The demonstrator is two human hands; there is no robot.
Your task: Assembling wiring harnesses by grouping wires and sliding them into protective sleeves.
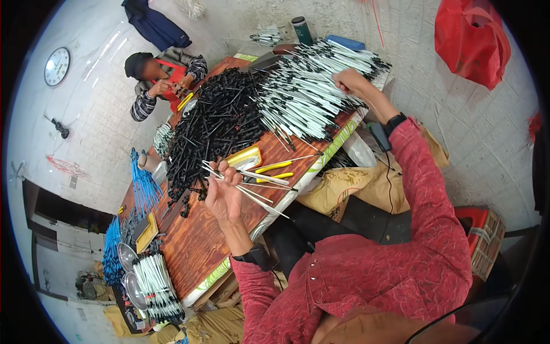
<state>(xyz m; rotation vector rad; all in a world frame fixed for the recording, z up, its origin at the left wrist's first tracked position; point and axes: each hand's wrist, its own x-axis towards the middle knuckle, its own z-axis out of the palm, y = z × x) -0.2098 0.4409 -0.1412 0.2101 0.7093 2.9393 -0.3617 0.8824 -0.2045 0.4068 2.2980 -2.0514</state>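
My left hand (225, 194) is closed around several thin white rods (263, 177) with dark tips, above the near part of the wooden table (197, 246). The rods fan out from its fingers to both sides. At the far right, my right hand (350, 81) is over a large pile of white rods with black ends (303, 92). Its fingers are curled together, and what they hold, if anything, is hidden. Close beside my left hand lie a yellow-handled tool (275, 167) and a yellow tray (245, 156) with small pale pieces in it.
A heap of black plastic parts (215, 117) covers the table's middle. Blue rods (146, 183) and a tied white bundle (156, 284) sit toward the left. Across the table, another person (166, 80) handles small parts. A dark green bottle (301, 30) stands at the back.
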